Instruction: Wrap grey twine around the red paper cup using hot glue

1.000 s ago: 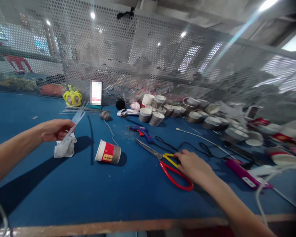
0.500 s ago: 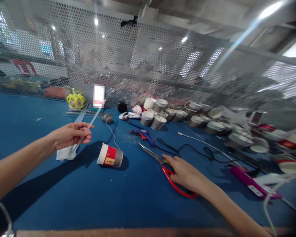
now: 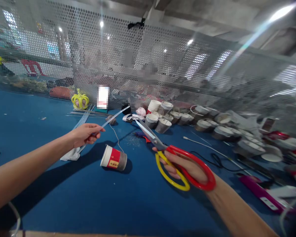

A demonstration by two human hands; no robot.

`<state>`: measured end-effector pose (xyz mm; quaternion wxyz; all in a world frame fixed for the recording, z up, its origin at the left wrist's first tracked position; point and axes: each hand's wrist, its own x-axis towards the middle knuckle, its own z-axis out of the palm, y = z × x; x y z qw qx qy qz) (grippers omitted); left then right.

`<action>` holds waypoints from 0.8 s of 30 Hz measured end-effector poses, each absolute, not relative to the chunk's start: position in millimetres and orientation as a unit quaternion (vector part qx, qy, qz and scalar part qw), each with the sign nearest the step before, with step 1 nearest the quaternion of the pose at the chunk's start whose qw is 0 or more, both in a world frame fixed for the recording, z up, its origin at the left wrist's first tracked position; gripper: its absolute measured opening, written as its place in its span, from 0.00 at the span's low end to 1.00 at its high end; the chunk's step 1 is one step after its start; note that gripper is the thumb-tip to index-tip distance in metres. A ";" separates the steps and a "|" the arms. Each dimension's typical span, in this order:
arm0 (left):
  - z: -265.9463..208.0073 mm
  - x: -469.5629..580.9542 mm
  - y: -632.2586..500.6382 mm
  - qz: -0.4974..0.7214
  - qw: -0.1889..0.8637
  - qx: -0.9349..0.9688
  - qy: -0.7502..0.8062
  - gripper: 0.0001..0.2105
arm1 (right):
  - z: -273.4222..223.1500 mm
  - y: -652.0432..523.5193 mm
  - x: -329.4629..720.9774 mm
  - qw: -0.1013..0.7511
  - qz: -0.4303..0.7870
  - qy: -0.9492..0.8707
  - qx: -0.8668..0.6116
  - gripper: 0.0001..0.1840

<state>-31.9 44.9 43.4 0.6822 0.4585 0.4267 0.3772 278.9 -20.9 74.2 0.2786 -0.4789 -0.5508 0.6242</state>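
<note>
My left hand [image 3: 87,134] pinches a long translucent glue stick [image 3: 115,116], which points up and to the right. In my right hand [image 3: 191,166] are scissors [image 3: 151,135] with one red and one yellow handle loop, lifted off the table, blades aimed forward and left. My fingers curl around the handles, partly hidden by them. Between my hands a paper cup [image 3: 115,158] lies on its side, its base end wrapped in grey yarn that runs back to a small grey yarn ball [image 3: 111,120]. Behind the blades, a blue glue gun [image 3: 139,134] is partly covered.
Many yarn-wrapped cups [image 3: 163,125] crowd the back right. A purple power strip [image 3: 258,192] and cables lie at right. A plastic bag [image 3: 71,154] sits below my left hand, and a yellow woven piece [image 3: 80,99] stands at the back before a perforated metal screen [image 3: 108,59].
My right hand has picked the scissors up from the table and turned them over. The glue stick in my left hand has tilted from steep to flatter, toward the right.
</note>
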 end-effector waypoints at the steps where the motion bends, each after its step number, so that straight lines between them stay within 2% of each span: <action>1: 43.9 -30.5 45.5 0.380 0.683 0.460 0.421 0.06 | 76.7 -16.3 272.4 0.273 0.622 -0.564 -0.470 0.20; 6: 49.1 -27.2 46.4 0.417 0.676 0.453 0.404 0.05 | 87.4 13.9 241.9 0.211 0.602 -0.621 -0.455 0.24; 9: 51.6 -28.7 46.0 0.444 0.675 0.440 0.392 0.05 | 90.9 30.8 227.8 0.168 0.576 -0.664 -0.446 0.21; 12: 51.7 -32.0 45.3 0.466 0.675 0.427 0.380 0.05 | 94.1 42.3 216.2 0.130 0.488 -0.740 -0.445 0.20; 17: 47.9 -36.8 44.2 0.478 0.681 0.412 0.371 0.04 | 98.4 51.7 200.2 0.033 0.353 -0.831 -0.429 0.23; 24: 44.4 -41.3 43.1 0.507 0.668 0.393 0.377 0.03 | 102.9 50.7 183.9 0.014 0.389 -0.796 -0.463 0.24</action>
